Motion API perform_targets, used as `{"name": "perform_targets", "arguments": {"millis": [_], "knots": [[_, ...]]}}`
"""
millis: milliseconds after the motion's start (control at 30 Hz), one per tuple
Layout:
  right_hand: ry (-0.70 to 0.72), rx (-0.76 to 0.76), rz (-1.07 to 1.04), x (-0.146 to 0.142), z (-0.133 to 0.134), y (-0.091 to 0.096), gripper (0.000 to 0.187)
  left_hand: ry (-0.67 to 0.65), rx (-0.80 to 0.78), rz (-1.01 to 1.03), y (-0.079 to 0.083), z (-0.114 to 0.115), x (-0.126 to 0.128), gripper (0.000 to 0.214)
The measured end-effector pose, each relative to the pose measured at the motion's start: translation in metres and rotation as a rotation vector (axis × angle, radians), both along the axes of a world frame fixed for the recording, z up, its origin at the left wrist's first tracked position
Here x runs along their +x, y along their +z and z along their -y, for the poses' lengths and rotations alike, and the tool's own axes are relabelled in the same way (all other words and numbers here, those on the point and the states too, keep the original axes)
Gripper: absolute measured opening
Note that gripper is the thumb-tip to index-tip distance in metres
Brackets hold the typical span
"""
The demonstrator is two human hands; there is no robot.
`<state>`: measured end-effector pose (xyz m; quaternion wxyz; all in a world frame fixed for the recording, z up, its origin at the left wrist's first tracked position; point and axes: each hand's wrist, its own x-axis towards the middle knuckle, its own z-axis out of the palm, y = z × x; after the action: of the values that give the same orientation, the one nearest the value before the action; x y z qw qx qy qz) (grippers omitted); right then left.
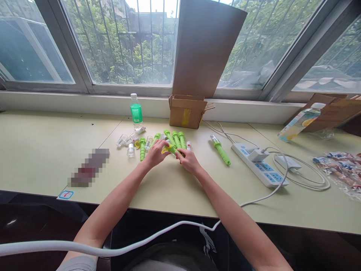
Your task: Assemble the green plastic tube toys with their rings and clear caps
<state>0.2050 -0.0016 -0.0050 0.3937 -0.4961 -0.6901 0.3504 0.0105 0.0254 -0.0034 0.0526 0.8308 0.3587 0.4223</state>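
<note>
My right hand point(188, 160) is closed around the lower end of a green plastic handle point(172, 148), held just above the table. Fingers of my left hand point(157, 153) pinch at its upper end, where a yellow ring point(164, 149) shows; the exact grip is partly hidden. Just beyond my hands lie several more ribbed green handles point(176, 139). Another green handle point(142, 149) lies to the left of my left hand, with clear plastic caps point(130, 150) scattered around it. A small clear piece with a red part point(188, 145) sits behind my right hand.
A green handle with a clear top point(220, 150) lies apart on the right, beside a white power strip point(258, 165) with cables. Behind stand a green-labelled bottle point(136, 113) and a cardboard box point(186, 113). A second bottle point(299, 122) leans at right. A white cable point(158, 236) crosses in front.
</note>
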Motion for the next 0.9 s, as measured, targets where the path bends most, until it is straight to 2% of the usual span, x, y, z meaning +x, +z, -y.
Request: {"name": "perform_targets", "arguments": {"millis": [100,267,500,667,900], "knots": [[-0.012,0.084,0.076,0.0006,0.0005,0.0005,0.030,0.000,-0.005,0.000,-0.0003,0.0000,0.0008,0.025],[-0.020,0.112,0.076,0.0041,0.0003,-0.0009,0.033,-0.028,-0.013,0.006,-0.0009,-0.0007,0.0002,0.015],[0.015,-0.034,-0.060,0.0008,0.0003,-0.0010,0.037,-0.023,-0.010,-0.022,0.0035,0.0059,0.0012,0.035],[0.062,-0.092,-0.082,-0.0006,-0.0001,-0.0008,0.039,0.012,-0.001,-0.011,0.0001,0.0032,0.0020,0.025],[0.034,0.045,0.062,0.0003,0.0019,0.0026,0.032,0.010,0.012,-0.011,-0.0025,0.0015,0.0026,0.019]]}}
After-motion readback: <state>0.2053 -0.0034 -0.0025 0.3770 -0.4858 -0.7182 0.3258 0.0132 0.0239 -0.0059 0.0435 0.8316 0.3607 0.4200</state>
